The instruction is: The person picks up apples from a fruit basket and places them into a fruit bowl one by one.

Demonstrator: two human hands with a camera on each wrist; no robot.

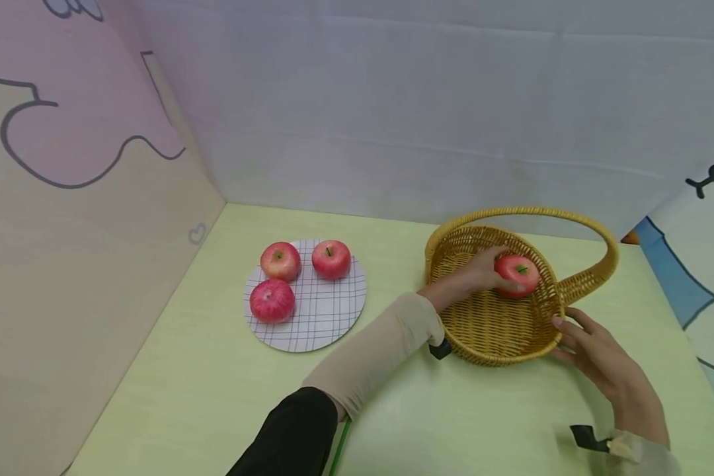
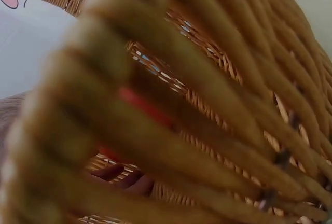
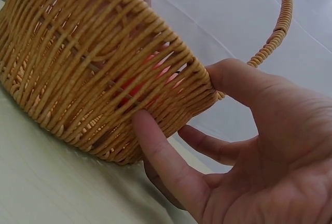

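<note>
A wicker basket [image 1: 494, 337] with a tall arched handle stands on the table at the right. Inside it, my left hand [image 1: 482, 270] reaches over the rim and grips a red apple [image 1: 519, 276] with a green stem, near the basket's right wall. In the left wrist view the weave [image 2: 207, 115] hides most of that hand and apple. My right hand [image 3: 259, 146] holds the basket's outer side, thumb at the rim and fingertips against the wicker wall [image 3: 104, 89]. Through gaps in the weave, red of the apple shows.
Left of the basket lies a round plate [image 1: 327, 317] with a grid pattern, bearing two smooth red apples [image 1: 331, 259] and a streaked pink-red fruit [image 1: 272, 301]. Behind the pale table [image 1: 184, 396] hangs a white cloth [image 1: 363, 119]. Printed panels [image 1: 95, 264] flank both sides.
</note>
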